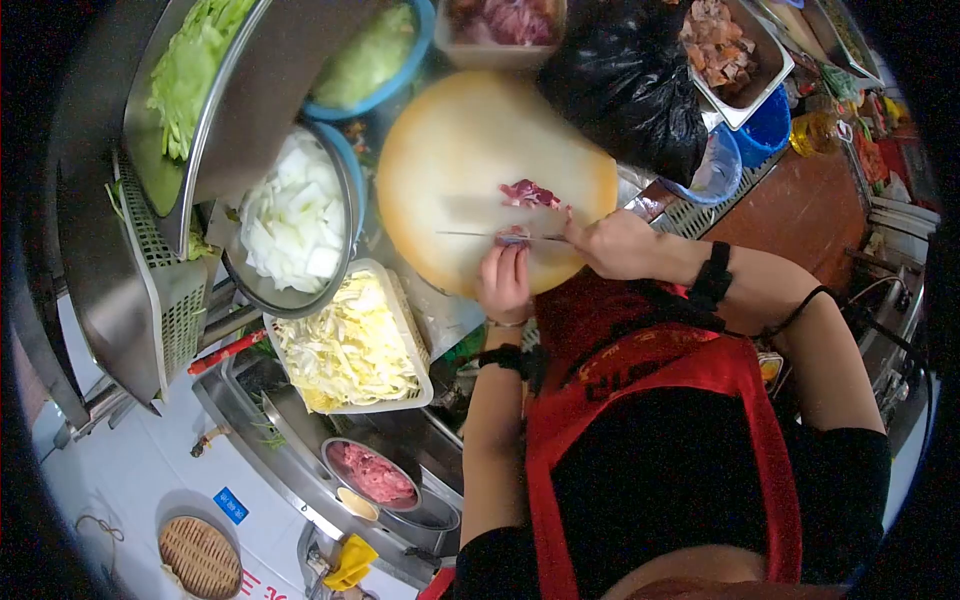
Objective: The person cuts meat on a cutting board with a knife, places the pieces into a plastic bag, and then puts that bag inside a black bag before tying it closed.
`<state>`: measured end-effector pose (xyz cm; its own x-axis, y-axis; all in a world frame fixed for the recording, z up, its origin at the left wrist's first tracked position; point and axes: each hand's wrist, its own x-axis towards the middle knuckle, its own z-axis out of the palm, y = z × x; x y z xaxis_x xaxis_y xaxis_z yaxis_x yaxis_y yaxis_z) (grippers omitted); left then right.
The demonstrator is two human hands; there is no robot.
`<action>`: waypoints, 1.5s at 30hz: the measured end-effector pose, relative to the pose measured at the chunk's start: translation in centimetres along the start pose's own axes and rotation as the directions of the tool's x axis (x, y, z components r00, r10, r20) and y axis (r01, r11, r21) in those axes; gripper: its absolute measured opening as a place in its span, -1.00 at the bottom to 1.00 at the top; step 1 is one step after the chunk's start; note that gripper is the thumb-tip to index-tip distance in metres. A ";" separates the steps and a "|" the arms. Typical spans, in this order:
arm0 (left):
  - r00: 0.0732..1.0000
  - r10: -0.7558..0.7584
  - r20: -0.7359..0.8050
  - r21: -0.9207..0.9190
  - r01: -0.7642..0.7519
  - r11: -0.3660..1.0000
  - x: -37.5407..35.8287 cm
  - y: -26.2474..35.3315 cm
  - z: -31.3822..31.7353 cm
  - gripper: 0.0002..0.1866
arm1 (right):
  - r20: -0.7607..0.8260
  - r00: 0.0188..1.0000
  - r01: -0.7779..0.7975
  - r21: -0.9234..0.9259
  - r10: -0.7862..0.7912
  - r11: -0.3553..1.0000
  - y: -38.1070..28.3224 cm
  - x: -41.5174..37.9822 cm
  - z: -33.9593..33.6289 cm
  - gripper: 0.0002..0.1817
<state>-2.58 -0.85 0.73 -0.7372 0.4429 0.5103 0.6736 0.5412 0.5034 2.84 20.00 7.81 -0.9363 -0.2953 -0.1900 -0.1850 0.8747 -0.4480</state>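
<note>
A round, pale cutting board [450, 130] lies in front of me. My right hand [612, 243] is closed round the handle of a knife [460, 234], whose thin blade points left across the board's near part. My left hand [506, 285] has its fingers bent together on a small piece of dark red meat [514, 235] at the blade. Just beyond the knife lies a little pile of cut red meat [530, 193]. The fingers partly hide the held piece.
Left of the board stand a metal bowl of white vegetable pieces [297, 225] and a white basket of shredded yellow cabbage [350, 350]. A black plastic bag [630, 90] touches the board's far right. Beyond it is a metal tray of meat chunks [718, 50]; a tub of red meat [500, 22] sits behind.
</note>
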 end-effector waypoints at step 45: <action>0.999 0.049 -0.006 0.076 -0.048 0.996 0.1 -0.1 0.0 -0.88 | 0.125 0.991 -0.042 0.013 0.040 0.999 0.1 0.8 1.1 -0.54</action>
<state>-2.71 -0.88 0.73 -0.7033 0.4641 0.5386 0.7021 0.5723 0.4237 2.37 19.47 6.66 -0.8982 -0.3061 -0.3156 -0.1417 0.8811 -0.4512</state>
